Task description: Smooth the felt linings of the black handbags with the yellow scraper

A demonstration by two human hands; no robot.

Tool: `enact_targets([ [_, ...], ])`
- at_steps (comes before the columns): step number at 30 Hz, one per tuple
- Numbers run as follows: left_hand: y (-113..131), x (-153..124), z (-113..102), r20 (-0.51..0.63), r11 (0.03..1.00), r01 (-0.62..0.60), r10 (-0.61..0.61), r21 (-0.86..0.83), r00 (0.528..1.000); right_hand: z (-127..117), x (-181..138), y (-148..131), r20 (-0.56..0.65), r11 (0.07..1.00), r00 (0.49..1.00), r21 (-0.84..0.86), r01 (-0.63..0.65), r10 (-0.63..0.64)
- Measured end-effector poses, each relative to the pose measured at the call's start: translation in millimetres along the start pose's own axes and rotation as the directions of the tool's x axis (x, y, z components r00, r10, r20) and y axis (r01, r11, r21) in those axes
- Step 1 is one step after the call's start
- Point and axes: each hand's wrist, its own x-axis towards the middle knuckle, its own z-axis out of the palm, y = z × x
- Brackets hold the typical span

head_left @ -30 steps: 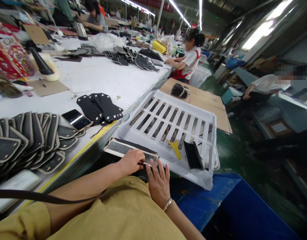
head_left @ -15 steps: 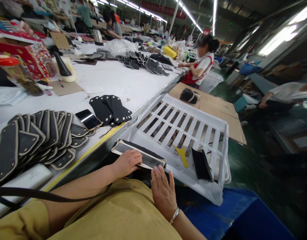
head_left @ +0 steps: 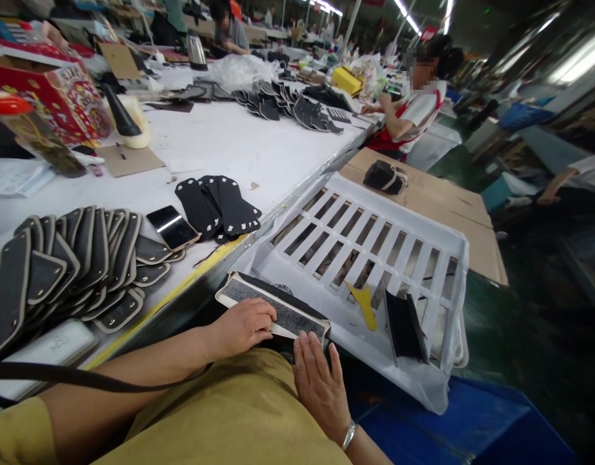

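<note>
A flat cream-edged piece with a grey felt face (head_left: 273,309) lies across my lap, its far end on the white slatted crate (head_left: 375,239). My left hand (head_left: 242,326) rests on its near edge, fingers curled over it. My right hand (head_left: 319,381) lies flat, fingertips touching the piece's right end and a dark thing under it. A yellow scrap (head_left: 365,305) and a black folded piece (head_left: 404,323) sit on the crate to the right.
On the white table, a fan of black cream-edged pieces (head_left: 60,265), a phone (head_left: 172,227) and a small stack of black pieces (head_left: 222,206). A red box (head_left: 50,97) stands far left. A person in white and red (head_left: 413,110) works at the table's far end. Blue bin (head_left: 452,426) below.
The view has shifted a little right and down. Both hands stay on the felt piece, which has slid slightly toward my right hand.
</note>
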Motion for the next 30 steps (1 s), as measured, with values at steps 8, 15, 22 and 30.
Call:
enact_targets([
  [8, -5, 4, 1, 0.049, 0.997, -0.047, 0.044, 0.058, 0.998, 5, -3, 2, 0.01, 1.0, 1.0, 0.025, -0.002, 0.002],
  [15, -1, 12, -4, 0.088, 0.997, 0.046, -0.051, 0.058, 0.995, 13, 4, -4, 0.009, 1.0, 1.0, 0.0, 0.029, -0.029],
  [22, 2, 18, -6, 0.11, 0.99, 0.139, -0.142, 0.033, 0.984, 13, 18, -19, 0.014, 0.999, 1.0, -0.045, -0.006, 0.006],
  [30, 4, 20, -7, 0.096, 0.985, 0.168, -0.171, 0.031, 0.981, 12, 31, -30, 0.032, 0.998, 0.999, -0.051, -0.024, 0.025],
])
